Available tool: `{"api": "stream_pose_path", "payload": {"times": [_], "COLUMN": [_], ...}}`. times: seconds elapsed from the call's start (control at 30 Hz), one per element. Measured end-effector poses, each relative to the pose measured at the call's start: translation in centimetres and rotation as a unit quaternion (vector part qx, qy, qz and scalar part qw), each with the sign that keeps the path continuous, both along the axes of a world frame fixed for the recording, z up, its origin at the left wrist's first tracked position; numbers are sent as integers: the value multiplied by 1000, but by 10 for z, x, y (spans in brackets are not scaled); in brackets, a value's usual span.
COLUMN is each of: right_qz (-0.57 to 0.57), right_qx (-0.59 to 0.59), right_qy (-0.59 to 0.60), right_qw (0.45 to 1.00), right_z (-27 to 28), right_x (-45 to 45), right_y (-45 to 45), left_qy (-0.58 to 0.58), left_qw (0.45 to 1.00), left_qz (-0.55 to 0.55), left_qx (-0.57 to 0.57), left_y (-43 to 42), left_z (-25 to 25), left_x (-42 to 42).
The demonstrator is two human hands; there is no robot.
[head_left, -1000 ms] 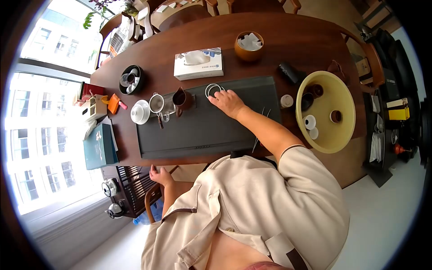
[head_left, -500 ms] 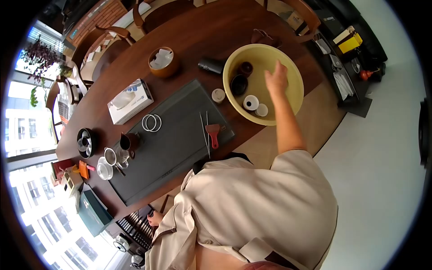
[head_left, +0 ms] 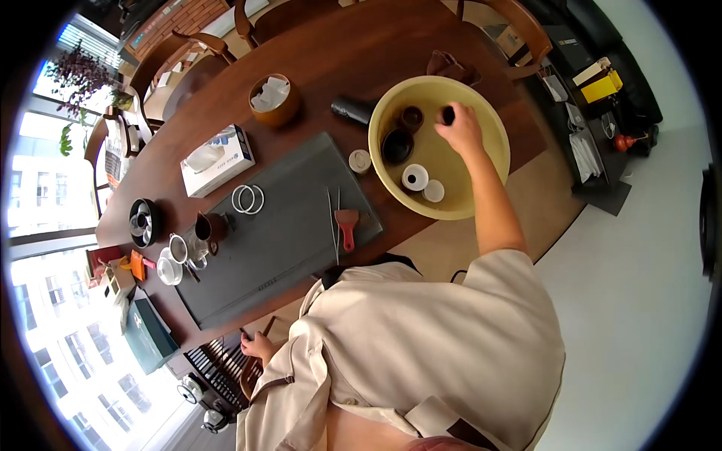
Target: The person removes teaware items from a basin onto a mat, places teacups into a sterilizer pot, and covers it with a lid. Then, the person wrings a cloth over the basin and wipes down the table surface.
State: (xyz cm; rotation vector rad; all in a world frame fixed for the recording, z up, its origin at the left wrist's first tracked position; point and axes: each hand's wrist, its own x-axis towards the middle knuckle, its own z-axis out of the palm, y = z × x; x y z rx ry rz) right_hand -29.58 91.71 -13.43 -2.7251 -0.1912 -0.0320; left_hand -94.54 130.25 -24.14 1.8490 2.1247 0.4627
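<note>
My right hand is over the pale yellow basin, its fingers closed around a small dark cup. In the basin's left half sit a small brown cup, a larger black cup, a white cup with a dark centre and a whitish translucent cup. Down by the table's near edge, beside a chair, my left hand has curled fingers. A dark bit shows at its fingertips, but I cannot make out what it grips.
A black tea tray carries a red-handled brush, thin metal sticks, two white rings and a dark pitcher. Around it stand a tissue box, a wooden bowl, a black cylinder and a round lid.
My right hand has lifted slightly and turned, and a small dark cup now shows in its fingers. The whole view has shifted a little. The left hand stays low beside the chair.
</note>
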Motion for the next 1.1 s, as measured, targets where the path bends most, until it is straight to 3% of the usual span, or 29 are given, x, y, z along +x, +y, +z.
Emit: {"api": "stream_pose_path", "payload": {"times": [0.03,0.13,0.27,0.33,0.37,0.4,0.47,0.5,0.57,0.63,0.67,0.73,0.77,0.87,0.93,1.0,1.1], "right_qz": [54,91,107,70,59,64,2,-47,-63,-78,-75,-129,-126,-138,-163,-113,-81], "right_qx": [70,56,25,83,104,103,336,359,371,395,393,475,473,501,534,594,663], "right_qy": [-16,-15,28,-25,59,60,159,286,313,394,396,437,439,461,499,516,502], "right_qw": [996,994,994,994,991,991,928,887,872,826,827,753,753,719,663,606,549], "right_z": [8,1,-19,-28,-26,-35,-61,-12,-29,-35,-43,-74,-69,-57,-77,-81,-91], "right_x": [4,17,19,17,17,20,28,9,19,25,28,37,38,36,50,47,49], "right_y": [15,51,65,66,64,63,59,62,54,45,43,39,41,40,36,7,-28], "left_qy": [33,53,25,31,14,-4,64,72,79,14,14,-12,-13,-89,-141,-35,-26], "left_qw": [999,998,999,999,999,998,996,996,996,999,999,999,1000,996,988,994,999], "left_qz": [8,31,44,33,47,61,55,49,44,46,50,41,15,-14,-44,-94,-36], "left_qx": [-1,-23,10,7,13,18,34,31,26,5,4,-14,9,-7,45,38,20], "left_y": [-4,-14,-26,-25,-25,-27,-36,-38,-37,-38,-40,-49,-55,-39,-40,-48,-76], "left_z": [-5,-9,-21,-32,-42,-50,-56,-58,-59,-56,-55,-31,-22,-28,-47,-29,-24], "left_x": [0,-9,-24,-37,-44,-52,-66,-72,-76,-74,-74,-55,-43,-45,-63,-53,-53]}}
